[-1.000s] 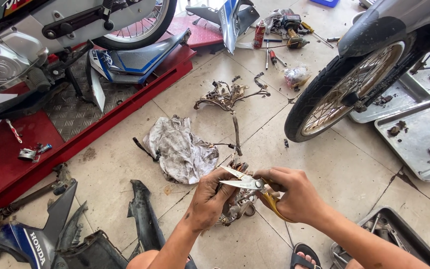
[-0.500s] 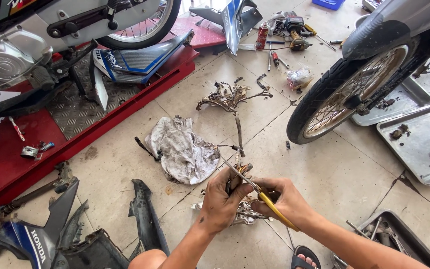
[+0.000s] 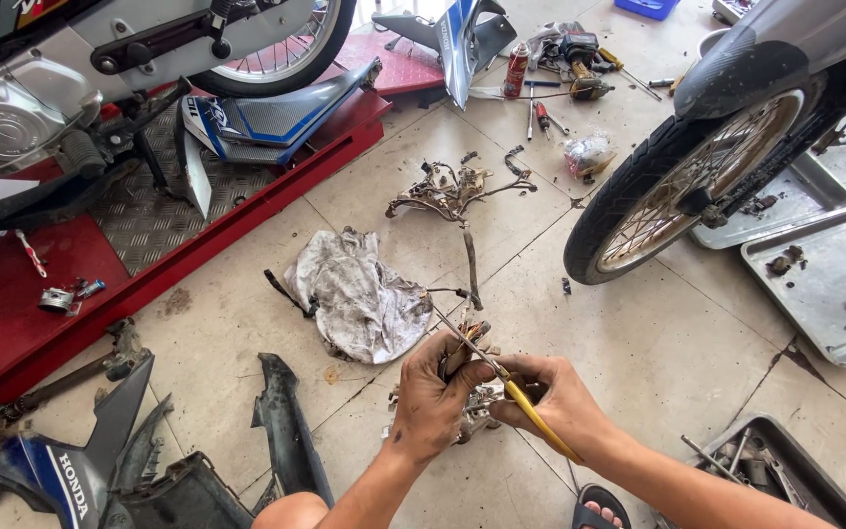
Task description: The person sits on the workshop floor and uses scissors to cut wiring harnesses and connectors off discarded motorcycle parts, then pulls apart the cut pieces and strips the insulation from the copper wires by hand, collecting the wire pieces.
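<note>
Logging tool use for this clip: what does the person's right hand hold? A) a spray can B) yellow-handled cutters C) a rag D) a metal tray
B: the right hand grips the yellow-handled cutters, their blades angled up toward the left hand, which holds the dirty wire bundle; the spray can, the rag and the metal tray all lie untouched on the floor.
</note>
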